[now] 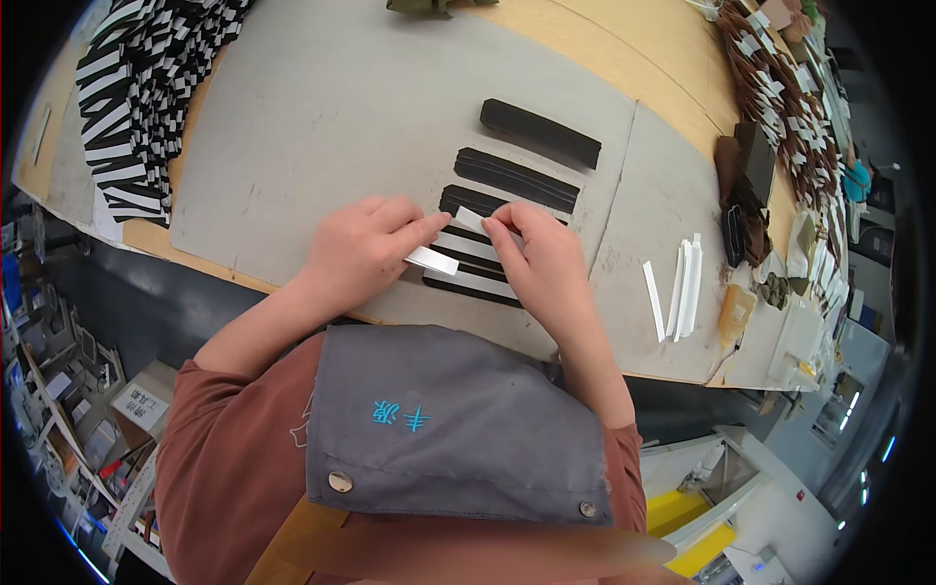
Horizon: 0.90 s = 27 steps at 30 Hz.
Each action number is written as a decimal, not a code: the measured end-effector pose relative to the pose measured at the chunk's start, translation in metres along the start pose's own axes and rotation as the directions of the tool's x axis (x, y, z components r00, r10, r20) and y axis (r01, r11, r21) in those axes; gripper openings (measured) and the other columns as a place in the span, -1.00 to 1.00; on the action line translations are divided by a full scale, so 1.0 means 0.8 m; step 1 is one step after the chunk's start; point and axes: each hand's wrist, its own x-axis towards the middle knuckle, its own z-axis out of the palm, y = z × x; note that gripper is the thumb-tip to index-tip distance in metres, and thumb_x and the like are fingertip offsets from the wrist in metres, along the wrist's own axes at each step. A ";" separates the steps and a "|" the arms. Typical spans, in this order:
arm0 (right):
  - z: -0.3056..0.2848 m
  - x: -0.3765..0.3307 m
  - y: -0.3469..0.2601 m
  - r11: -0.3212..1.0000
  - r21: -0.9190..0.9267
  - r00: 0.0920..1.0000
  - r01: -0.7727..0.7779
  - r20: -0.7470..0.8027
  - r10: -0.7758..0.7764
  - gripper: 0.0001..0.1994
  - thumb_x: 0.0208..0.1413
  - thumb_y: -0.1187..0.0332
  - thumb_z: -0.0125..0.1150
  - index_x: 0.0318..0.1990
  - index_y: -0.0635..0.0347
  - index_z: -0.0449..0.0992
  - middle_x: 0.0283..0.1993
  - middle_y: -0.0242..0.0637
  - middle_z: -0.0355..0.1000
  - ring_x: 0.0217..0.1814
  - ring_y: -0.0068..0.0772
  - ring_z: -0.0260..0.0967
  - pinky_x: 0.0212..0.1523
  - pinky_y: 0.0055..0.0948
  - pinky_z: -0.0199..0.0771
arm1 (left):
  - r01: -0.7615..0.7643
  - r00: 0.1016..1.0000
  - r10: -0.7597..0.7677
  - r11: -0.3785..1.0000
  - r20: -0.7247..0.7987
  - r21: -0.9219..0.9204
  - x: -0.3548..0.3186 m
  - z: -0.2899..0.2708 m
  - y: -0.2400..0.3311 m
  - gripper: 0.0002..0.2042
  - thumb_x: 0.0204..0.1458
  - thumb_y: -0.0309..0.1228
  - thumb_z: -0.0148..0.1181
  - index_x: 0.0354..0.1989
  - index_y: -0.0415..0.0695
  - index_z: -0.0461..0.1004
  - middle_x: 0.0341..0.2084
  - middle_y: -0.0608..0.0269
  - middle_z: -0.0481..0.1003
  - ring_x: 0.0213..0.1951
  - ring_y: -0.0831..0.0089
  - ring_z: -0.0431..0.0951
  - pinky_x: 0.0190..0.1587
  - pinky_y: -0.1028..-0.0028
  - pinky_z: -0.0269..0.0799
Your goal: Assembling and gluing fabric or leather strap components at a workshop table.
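2 hands (366,249) (541,255) pinch white strip (475,222) over black strips (515,179)

The left hand (363,249) and right hand (539,255) covered the middle of the black-and-white strips (475,265), so how the fingers gripped the white strip (432,259) was unclear. The striped stack (136,97) ran off the upper left edge. Shelf contents at lower left were too small to tell.
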 end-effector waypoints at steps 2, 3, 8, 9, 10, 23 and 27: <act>0.006 0.012 0.000 1.000 -0.024 1.000 0.000 0.027 0.001 -0.80 0.32 0.25 0.19 -0.25 0.19 0.53 -0.32 -0.23 0.52 -0.30 -0.11 0.49 -0.32 -0.21 0.44 | -0.004 1.000 0.004 1.000 -0.009 -0.003 0.000 0.003 -0.004 -0.70 -0.07 -0.48 0.34 -0.12 0.08 0.68 -0.43 0.51 0.51 -0.43 0.48 0.52 -0.44 0.44 0.44; 0.010 0.016 0.002 0.997 -0.064 0.999 0.036 0.014 -0.035 -0.81 0.31 0.25 0.19 -0.26 0.18 0.53 -0.32 -0.24 0.53 -0.30 -0.11 0.50 -0.32 -0.21 0.45 | -0.016 1.000 0.016 1.000 -0.021 -0.002 0.000 0.005 -0.005 -0.73 -0.04 -0.44 0.38 -0.12 0.08 0.70 -0.46 0.49 0.50 -0.45 0.48 0.51 -0.46 0.44 0.43; 0.020 0.031 -0.001 0.975 -0.210 0.997 0.070 0.036 -0.064 -0.81 0.30 0.24 0.20 -0.28 0.16 0.52 -0.30 -0.27 0.54 -0.29 -0.12 0.53 -0.33 -0.19 0.49 | -0.009 0.999 0.009 1.000 -0.033 -0.006 -0.003 0.012 -0.009 -0.76 -0.04 -0.41 0.40 -0.14 0.06 0.71 -0.47 0.50 0.49 -0.47 0.50 0.49 -0.48 0.43 0.41; 0.023 0.032 0.002 0.966 -0.244 0.997 0.083 0.018 -0.082 -0.81 0.30 0.24 0.20 -0.29 0.15 0.52 -0.31 -0.27 0.54 -0.30 -0.13 0.53 -0.35 -0.19 0.49 | -0.006 1.000 0.006 1.000 -0.031 -0.011 -0.004 0.013 -0.009 -0.77 -0.03 -0.40 0.41 -0.15 0.06 0.71 -0.48 0.50 0.49 -0.47 0.50 0.49 -0.49 0.43 0.40; 0.025 0.033 0.003 0.956 -0.278 0.995 0.098 0.000 -0.102 -0.81 0.29 0.24 0.21 -0.30 0.15 0.51 -0.31 -0.28 0.54 -0.31 -0.13 0.53 -0.37 -0.19 0.50 | -0.003 1.000 0.003 1.000 -0.030 -0.013 -0.004 0.014 -0.010 -0.77 -0.03 -0.40 0.41 -0.15 0.06 0.71 -0.48 0.50 0.49 -0.47 0.50 0.49 -0.49 0.43 0.40; 0.032 0.037 0.003 0.929 -0.355 0.991 0.102 -0.043 -0.125 -0.79 0.26 0.24 0.24 -0.33 0.15 0.50 -0.38 -0.28 0.51 -0.39 -0.14 0.53 -0.45 -0.20 0.49 | 0.035 0.999 -0.037 0.998 -0.023 -0.059 -0.001 0.013 -0.010 -0.78 -0.02 -0.37 0.42 -0.15 0.10 0.71 -0.46 0.51 0.51 -0.48 0.50 0.49 -0.50 0.44 0.40; 0.033 0.036 0.000 0.920 -0.380 0.992 0.098 -0.036 -0.120 -0.79 0.26 0.24 0.25 -0.34 0.15 0.50 -0.38 -0.28 0.51 -0.38 -0.15 0.54 -0.45 -0.21 0.49 | 0.040 0.999 -0.040 0.997 -0.009 -0.063 -0.003 0.013 -0.012 -0.77 -0.04 -0.37 0.42 -0.16 0.10 0.71 -0.46 0.52 0.52 -0.48 0.50 0.50 -0.50 0.44 0.41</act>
